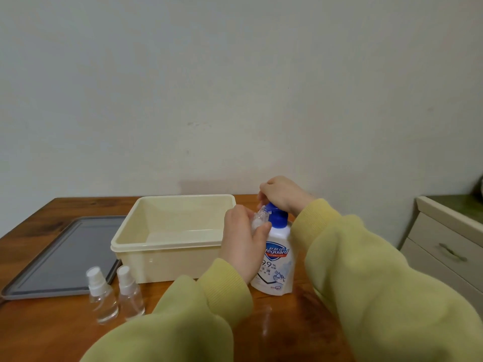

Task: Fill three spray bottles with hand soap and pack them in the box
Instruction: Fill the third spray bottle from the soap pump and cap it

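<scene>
A white hand soap bottle (277,265) with a blue pump stands on the table just right of the cream box (167,254). My right hand (282,195) rests on top of the blue pump head. My left hand (243,244) holds a small clear spray bottle (260,218) tilted up against the pump's nozzle. Two more clear spray bottles stand capped at the front left, one (100,296) beside the other (130,293). The box is open and looks empty.
A grey lid (60,259) lies flat on the wooden table (47,335) left of the box. A cream drawer cabinet (449,246) stands to the right of the table. A plain wall is behind.
</scene>
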A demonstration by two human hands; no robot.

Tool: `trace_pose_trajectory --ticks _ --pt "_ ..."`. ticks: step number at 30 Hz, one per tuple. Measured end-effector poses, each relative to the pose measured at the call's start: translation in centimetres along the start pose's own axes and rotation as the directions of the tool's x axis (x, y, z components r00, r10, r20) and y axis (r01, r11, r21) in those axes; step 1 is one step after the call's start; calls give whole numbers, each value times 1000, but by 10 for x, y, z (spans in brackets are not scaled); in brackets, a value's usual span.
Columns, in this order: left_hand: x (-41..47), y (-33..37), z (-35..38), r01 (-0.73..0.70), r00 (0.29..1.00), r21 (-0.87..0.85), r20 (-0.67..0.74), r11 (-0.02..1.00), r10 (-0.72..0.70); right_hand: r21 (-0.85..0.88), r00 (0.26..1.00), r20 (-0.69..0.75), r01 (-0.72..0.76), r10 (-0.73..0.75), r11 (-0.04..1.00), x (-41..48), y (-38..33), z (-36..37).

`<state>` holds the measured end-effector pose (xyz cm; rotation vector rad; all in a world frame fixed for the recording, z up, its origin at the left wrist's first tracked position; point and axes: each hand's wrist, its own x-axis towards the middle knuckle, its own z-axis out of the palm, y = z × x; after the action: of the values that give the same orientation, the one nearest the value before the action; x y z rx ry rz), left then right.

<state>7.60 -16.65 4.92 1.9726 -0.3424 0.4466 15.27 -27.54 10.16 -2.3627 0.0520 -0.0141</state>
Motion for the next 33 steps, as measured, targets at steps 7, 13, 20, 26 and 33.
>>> trace_pose_trajectory --ticks 7,13,20,26,33 --pt "1 -1 0 -31 999 -5 -23 999 31 30 1000 -1 26 -26 999 -1 -6 -4" --pt "0 -4 2 -45 998 20 -40 999 46 37 1000 -13 8 -7 999 0 0 0" --pt "1 -2 0 -24 999 18 -38 1000 25 -9 1000 -14 6 -7 1000 -4 -6 -4" --pt "1 -5 2 -19 999 16 -46 1000 20 -2 1000 -23 -6 6 1000 -3 -3 -1" --pt "2 0 2 -29 998 -50 -54 998 26 -51 1000 -3 -8 8 999 -4 -10 -8"
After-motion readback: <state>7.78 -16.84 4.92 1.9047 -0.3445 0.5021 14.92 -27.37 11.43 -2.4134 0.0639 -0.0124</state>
